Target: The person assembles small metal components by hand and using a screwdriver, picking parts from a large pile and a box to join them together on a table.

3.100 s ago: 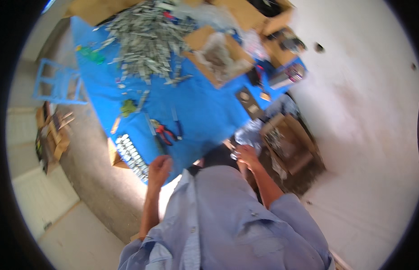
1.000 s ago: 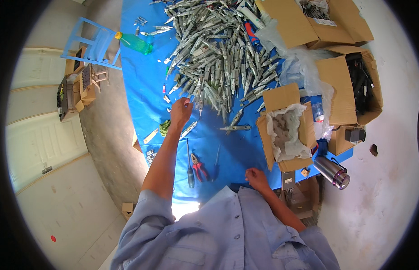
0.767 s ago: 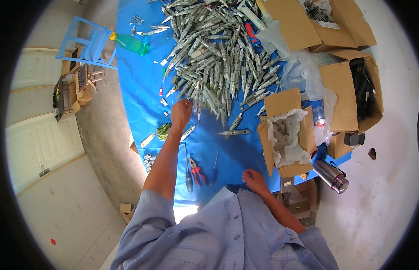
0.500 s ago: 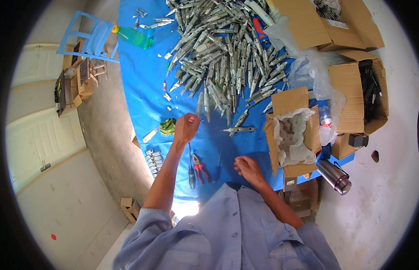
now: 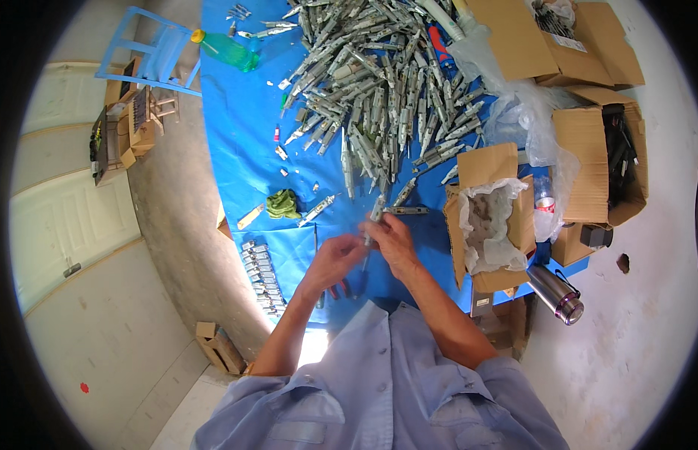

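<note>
Over the front middle of the blue-covered table, my right hand (image 5: 394, 241) grips a slim grey metal part (image 5: 376, 208), tilted with its upper end pointing away from me. My left hand (image 5: 338, 259) is at the part's lower end, its fingers curled and smeared by motion, so its grip is unclear. Two similar parts lie just beyond my right hand. Another slim metal part (image 5: 316, 211) lies by a crumpled green cloth (image 5: 282, 204). Red-handled pliers (image 5: 341, 289) and a screwdriver (image 5: 319, 301) lie partly hidden behind my left hand and forearm.
A large heap of slim grey parts (image 5: 386, 97) covers the far table. Short silvery pieces (image 5: 263, 279) stand in rows at the left edge, near a yellow cutter (image 5: 250, 217). Open cardboard boxes (image 5: 488, 161) and a steel flask (image 5: 556, 294) line the right side.
My left hand has moved right and nearer to me, away from the cloth, where a slim part now shows. My right hand has moved up and left and now holds a part.
</note>
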Motion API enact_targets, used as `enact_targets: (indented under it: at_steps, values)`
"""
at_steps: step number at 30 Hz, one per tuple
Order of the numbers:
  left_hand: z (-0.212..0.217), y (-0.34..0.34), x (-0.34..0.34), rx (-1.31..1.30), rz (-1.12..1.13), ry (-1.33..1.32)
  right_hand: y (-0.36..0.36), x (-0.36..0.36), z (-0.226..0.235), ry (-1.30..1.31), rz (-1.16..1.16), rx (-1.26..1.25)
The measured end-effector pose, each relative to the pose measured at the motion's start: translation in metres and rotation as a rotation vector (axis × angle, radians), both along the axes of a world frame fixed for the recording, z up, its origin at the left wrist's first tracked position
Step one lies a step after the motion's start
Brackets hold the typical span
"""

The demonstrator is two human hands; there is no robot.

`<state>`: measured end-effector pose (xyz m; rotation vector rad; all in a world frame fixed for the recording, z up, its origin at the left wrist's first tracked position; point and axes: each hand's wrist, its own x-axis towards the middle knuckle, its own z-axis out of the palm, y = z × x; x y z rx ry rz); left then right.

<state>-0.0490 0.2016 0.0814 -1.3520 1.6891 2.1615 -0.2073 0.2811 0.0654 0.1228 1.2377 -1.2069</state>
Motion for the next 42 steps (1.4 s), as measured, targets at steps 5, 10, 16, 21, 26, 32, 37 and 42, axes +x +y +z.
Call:
enact_targets:
  at_steps: [5,10,16,21,26,32,37,42]
  values:
    - [-0.018,-0.069,-0.021,-0.495,-0.005,-0.199,0.02,0.007,-0.022,0.186,-0.029,0.098]
    - [-0.08,-0.131,-0.048,-0.893,0.17,-0.297,0.047,0.014,-0.027,0.284,0.06,0.162]
    - [-0.1,-0.142,-0.07,-0.954,0.104,-0.507,0.077,0.015,-0.032,0.292,0.09,0.17]
    - [-0.111,-0.135,-0.05,-1.072,-0.026,-0.462,0.081,0.015,-0.034,0.306,0.033,0.198]
    - [-0.07,-0.116,-0.026,-0.585,0.08,-0.254,0.077,0.011,-0.033,0.285,-0.01,0.194]
    - [-0.043,-0.067,0.017,-0.219,0.408,-0.214,0.079,0.008,-0.044,0.357,0.118,0.267]
    - [-0.042,-0.054,0.041,-0.324,0.367,-0.288,0.068,0.017,-0.061,0.462,0.057,0.195]
    - [-0.03,-0.05,0.021,-0.481,0.355,-0.328,0.038,0.018,-0.037,0.469,-0.048,0.046]
